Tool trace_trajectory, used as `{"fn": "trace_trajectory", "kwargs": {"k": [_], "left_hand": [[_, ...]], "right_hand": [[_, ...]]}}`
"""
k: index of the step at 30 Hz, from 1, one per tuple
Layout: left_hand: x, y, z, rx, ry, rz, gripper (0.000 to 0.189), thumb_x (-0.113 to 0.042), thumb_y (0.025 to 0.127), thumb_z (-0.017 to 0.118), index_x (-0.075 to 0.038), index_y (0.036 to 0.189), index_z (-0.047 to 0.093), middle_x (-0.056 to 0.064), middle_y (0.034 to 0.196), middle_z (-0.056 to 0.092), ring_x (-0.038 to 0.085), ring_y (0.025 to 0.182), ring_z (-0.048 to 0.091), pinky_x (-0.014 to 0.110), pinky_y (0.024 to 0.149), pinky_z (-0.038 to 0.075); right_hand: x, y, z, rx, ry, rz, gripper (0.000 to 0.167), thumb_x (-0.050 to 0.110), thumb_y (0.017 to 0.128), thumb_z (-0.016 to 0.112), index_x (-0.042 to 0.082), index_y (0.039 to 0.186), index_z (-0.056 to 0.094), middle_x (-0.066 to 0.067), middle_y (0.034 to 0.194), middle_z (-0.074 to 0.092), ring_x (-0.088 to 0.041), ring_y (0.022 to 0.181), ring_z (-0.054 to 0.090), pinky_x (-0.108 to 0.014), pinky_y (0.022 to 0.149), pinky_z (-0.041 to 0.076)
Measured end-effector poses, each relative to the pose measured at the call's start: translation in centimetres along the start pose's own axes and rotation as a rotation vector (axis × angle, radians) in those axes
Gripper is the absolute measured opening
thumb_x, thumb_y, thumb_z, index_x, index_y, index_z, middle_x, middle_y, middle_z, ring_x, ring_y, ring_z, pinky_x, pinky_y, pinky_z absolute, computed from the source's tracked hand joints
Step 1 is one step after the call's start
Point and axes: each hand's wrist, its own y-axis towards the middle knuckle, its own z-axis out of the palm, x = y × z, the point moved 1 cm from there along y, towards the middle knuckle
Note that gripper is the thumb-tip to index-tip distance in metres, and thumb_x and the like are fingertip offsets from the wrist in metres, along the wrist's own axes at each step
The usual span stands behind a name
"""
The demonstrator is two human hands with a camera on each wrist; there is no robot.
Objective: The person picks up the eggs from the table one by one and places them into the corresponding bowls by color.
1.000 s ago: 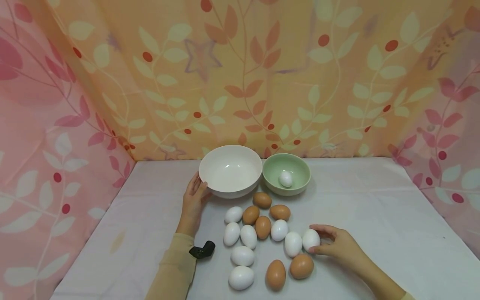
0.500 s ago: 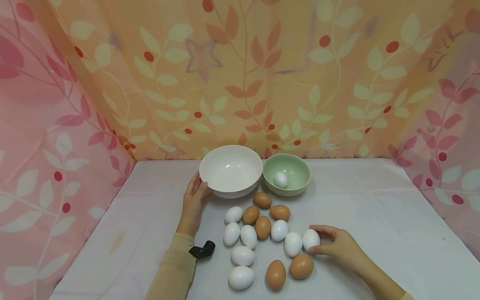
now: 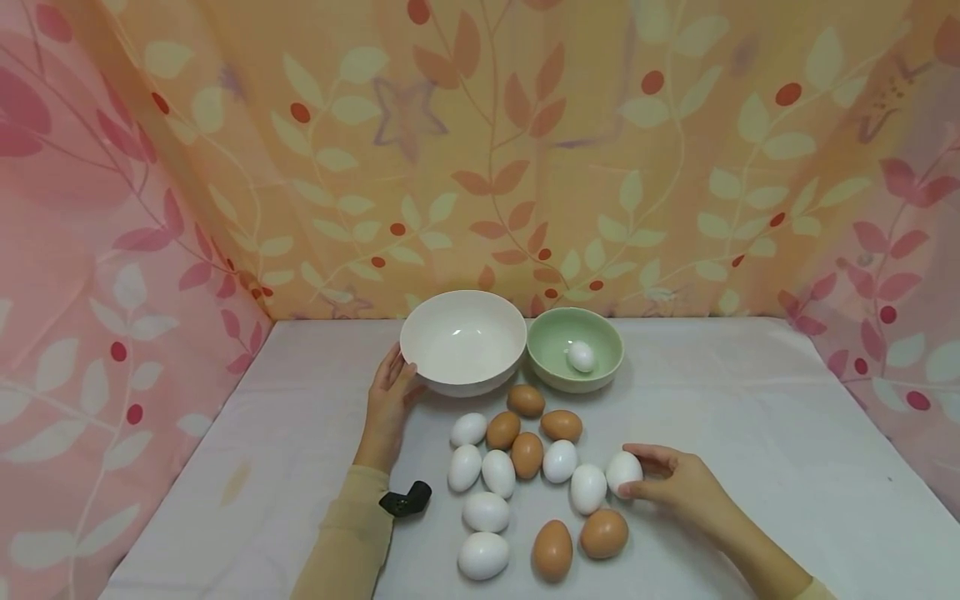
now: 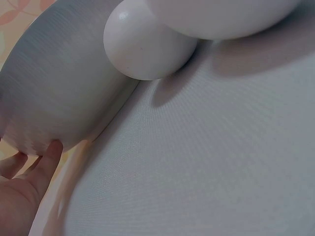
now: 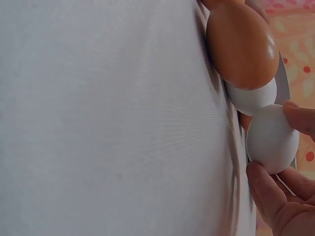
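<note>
My left hand (image 3: pixel 387 410) holds the left side of a large white bowl (image 3: pixel 462 342), thumb near the rim; in the left wrist view its fingertips rest against the bowl's outer wall (image 4: pixel 64 78). My right hand (image 3: pixel 678 483) pinches a white egg (image 3: pixel 624 474) between thumb and fingers, just right of another white egg (image 3: pixel 588 489). In the right wrist view the pinched egg (image 5: pixel 273 139) sits between the thumb and fingertips. A brown egg (image 3: pixel 603 534) lies just below these two. The green bowl (image 3: pixel 551 374) touches or nearly meets the white bowl and contains one white egg (image 3: pixel 581 356).
Several white and brown eggs lie grouped on the white cloth (image 3: pixel 720 392) before the bowls, including a brown egg (image 3: pixel 527 401) closest to them. A patterned curtain (image 3: pixel 585 150) rises behind. A black strap piece (image 3: pixel 406 499) sits on the left wrist.
The right hand has shifted slightly away from the body with the white egg, parting it from its neighbour. The egg in the green bowl has rolled left, then right. The left hand stays put.
</note>
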Motion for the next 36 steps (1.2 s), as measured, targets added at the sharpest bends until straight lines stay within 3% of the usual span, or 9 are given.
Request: {"fn": "trace_trajectory", "kwargs": {"k": [5, 24, 28, 32, 36], "left_hand": [[0.1, 0.0, 0.0, -0.003, 0.005, -0.002, 0.065, -0.032, 0.099, 0.061, -0.025, 0.156, 0.03, -0.003, 0.164, 0.028, 0.013, 0.146, 0.036, 0.043, 0.114, 0.042], [0.1, 0.0, -0.1, -0.002, 0.006, 0.001, 0.065, -0.033, 0.098, 0.062, -0.025, 0.155, 0.032, -0.002, 0.164, 0.03, 0.014, 0.146, 0.037, 0.045, 0.114, 0.043], [0.0, 0.0, 0.0, -0.003, 0.009, 0.003, 0.064, -0.033, 0.099, 0.061, -0.025, 0.156, 0.032, -0.002, 0.164, 0.029, 0.014, 0.146, 0.036, 0.045, 0.114, 0.043], [0.0, 0.0, 0.0, -0.007, 0.008, -0.002, 0.063, -0.032, 0.099, 0.061, -0.025, 0.155, 0.033, -0.003, 0.163, 0.03, 0.014, 0.146, 0.037, 0.044, 0.113, 0.043], [0.0, 0.1, -0.1, -0.003, 0.006, 0.0, 0.064, -0.032, 0.099, 0.062, -0.025, 0.155, 0.032, -0.002, 0.163, 0.03, 0.014, 0.146, 0.036, 0.045, 0.114, 0.043]], "right_hand": [[1.0, 0.5, -0.4, 0.012, 0.022, 0.008, 0.074, 0.034, 0.076, 0.086, 0.004, 0.138, 0.058, -0.014, 0.135, 0.064, -0.029, 0.127, 0.06, -0.012, 0.081, 0.049], [3.5, 3.1, -1.0, 0.025, 0.047, -0.073, 0.071, 0.031, 0.08, 0.083, 0.003, 0.139, 0.056, -0.015, 0.135, 0.064, -0.027, 0.127, 0.058, -0.014, 0.083, 0.05], [4.0, 3.5, -1.0, 0.02, 0.039, -0.07, 0.073, 0.034, 0.079, 0.084, 0.003, 0.14, 0.055, -0.014, 0.137, 0.062, -0.029, 0.129, 0.057, -0.023, 0.091, 0.053], [4.6, 3.9, -1.1, 0.013, 0.032, -0.063, 0.074, 0.036, 0.079, 0.084, 0.004, 0.14, 0.055, -0.014, 0.138, 0.062, -0.031, 0.131, 0.055, -0.04, 0.102, 0.051], [5.4, 4.3, -1.5, 0.002, 0.026, -0.073, 0.073, 0.037, 0.079, 0.083, 0.005, 0.139, 0.056, -0.015, 0.137, 0.062, -0.033, 0.131, 0.055, -0.048, 0.106, 0.049]]}}
